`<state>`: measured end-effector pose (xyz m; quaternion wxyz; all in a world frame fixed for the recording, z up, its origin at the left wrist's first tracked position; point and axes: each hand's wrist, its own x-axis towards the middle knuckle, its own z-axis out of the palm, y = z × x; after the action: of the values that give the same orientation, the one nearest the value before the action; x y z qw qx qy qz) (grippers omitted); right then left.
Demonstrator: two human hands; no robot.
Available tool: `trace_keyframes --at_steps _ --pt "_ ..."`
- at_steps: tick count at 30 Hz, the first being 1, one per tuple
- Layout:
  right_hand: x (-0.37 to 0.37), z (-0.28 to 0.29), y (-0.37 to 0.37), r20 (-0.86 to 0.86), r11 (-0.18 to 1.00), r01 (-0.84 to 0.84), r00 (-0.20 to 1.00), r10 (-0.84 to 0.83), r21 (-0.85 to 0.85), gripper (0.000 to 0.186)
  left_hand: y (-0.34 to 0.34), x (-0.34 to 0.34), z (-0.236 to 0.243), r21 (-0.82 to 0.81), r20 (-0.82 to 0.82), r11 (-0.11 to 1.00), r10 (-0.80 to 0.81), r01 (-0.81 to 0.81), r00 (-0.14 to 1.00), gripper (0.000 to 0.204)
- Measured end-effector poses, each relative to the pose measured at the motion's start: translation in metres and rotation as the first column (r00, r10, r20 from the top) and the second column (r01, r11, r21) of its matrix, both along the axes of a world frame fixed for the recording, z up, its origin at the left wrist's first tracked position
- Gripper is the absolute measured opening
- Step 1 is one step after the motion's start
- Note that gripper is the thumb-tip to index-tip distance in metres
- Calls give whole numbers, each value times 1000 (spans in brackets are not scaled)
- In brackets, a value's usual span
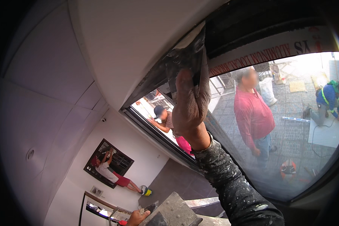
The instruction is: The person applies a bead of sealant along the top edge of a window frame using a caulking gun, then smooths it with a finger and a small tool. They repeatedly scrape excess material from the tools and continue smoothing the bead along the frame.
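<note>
My right hand [192, 103] reaches up, wrapped round a broad putty knife [188, 51]. Its wide, stained blade lies against the edge where the white wall meets the dark window frame [229, 37]. A pale smear of filler [192, 38] shows near the blade's upper end. Low in the picture, my left hand [138, 218] has its thumb pressed on a flat, grey-smeared piece [151, 206], whose exact kind I cannot make out. Most of that hand's fingers are hidden. Beside it is a worn grey block with nail heads [174, 211], joined to paint-spotted wooden bars [201, 202].
Behind the glass stand a person in a red shirt [254, 113] and a kneeling person in blue [326, 100]. A capped person [165, 118] is at the narrower window opening. Another person [107, 171] reaches into a dark-framed wall opening. White ceiling panels [49, 109] spread left.
</note>
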<state>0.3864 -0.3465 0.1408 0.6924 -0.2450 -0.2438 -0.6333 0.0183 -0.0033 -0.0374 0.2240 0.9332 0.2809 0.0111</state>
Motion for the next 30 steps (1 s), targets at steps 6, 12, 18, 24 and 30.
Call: trace_keyframes --at_steps 6,12,18,24,30 --pt "1 26 10 108 990 -113 989 104 86 65 -8 4 5 43 -16 999 4 -4 1000 32" --pt "-44 40 87 25 974 -148 989 146 171 65 -11 0 5 155 67 948 -292 279 954 27" --pt "-29 -19 92 176 940 -328 924 340 -94 72 -8 -1 3 31 49 998 -64 63 997 29" --pt "0 -17 11 76 990 -138 988 136 28 54 -10 4 4 62 25 997 -56 54 998 32" --pt "-12 11 -2 98 981 -173 982 164 85 50 -20 5 8 62 38 991 -119 117 992 30"
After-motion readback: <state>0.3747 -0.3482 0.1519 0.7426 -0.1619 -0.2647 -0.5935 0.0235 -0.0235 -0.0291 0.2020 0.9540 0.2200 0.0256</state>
